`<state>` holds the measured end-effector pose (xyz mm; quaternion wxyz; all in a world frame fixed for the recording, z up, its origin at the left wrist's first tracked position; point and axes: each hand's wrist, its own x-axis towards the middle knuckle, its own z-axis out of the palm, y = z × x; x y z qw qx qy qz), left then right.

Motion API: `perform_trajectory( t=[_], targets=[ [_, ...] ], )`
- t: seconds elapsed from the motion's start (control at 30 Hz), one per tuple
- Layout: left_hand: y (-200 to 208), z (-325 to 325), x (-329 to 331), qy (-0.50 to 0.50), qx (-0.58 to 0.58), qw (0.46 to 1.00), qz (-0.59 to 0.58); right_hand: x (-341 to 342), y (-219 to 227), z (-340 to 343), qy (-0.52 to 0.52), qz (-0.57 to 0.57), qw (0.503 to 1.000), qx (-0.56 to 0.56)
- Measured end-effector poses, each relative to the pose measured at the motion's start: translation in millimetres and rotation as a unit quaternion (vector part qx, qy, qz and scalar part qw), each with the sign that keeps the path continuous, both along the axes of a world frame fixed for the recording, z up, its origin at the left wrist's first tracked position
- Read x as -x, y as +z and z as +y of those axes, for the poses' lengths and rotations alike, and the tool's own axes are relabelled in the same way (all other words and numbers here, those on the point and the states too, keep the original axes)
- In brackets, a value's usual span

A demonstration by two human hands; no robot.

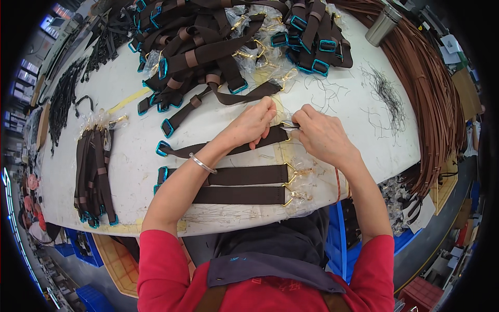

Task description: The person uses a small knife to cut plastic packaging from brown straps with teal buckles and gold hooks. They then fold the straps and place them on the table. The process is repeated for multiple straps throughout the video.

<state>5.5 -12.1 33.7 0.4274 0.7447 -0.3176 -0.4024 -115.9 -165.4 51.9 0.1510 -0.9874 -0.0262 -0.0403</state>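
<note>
My right hand is closed around small metal thread snips, their tip at the end of a dark brown webbing strap. Over that same strap is my left hand, thumb and forefinger pinched together; whatever they hold is too small to make out. The strap has a blue-wrapped buckle at its left end. Nearer me, two more brown straps, an upper one and a lower one, lie side by side, with gold-coloured hooks in clear plastic at their right ends. My left forearm covers part of them.
A heap of brown straps with blue-wrapped buckles fills the far side. At left lies a strap bundle. Long brown strips hang over the right edge, near a steel flask. Loose thread ends litter the white table.
</note>
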Motion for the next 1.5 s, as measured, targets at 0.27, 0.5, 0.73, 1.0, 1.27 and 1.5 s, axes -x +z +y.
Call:
perform_trajectory(
  t=[0.27, 0.5, 0.73, 1.0, 1.27, 1.5],
  targets=[
    [-16.3, 4.7, 3.3, 0.060, 0.119, 0.991, 0.024, -11.4, -14.2, -13.6, 0.023, 0.046, 0.992, -0.114],
    [-15.9, 1.3, 6.1, 0.079, 0.123, 0.989, 0.032, -14.5, -12.4, -13.3, 0.021, 0.036, 0.994, -0.097],
    [-17.8, 1.8, 5.5, 0.081, 0.124, 0.988, 0.032, -6.4, -7.7, -3.9, 0.017, 0.008, 0.999, -0.038],
    [-19.3, 2.1, 5.1, 0.071, 0.122, 0.990, 0.029, -12.0, -8.6, 1.1, 0.023, -0.001, 1.000, 0.002],
    [-19.0, 1.1, 4.8, 0.071, 0.115, 0.990, 0.030, -20.6, -8.9, -5.4, 0.049, 0.022, 0.999, -0.005],
    [-16.6, 2.0, 5.1, 0.074, 0.111, 0.990, 0.036, -28.7, -5.9, -15.0, 0.062, 0.083, 0.992, -0.067]
  ],
)
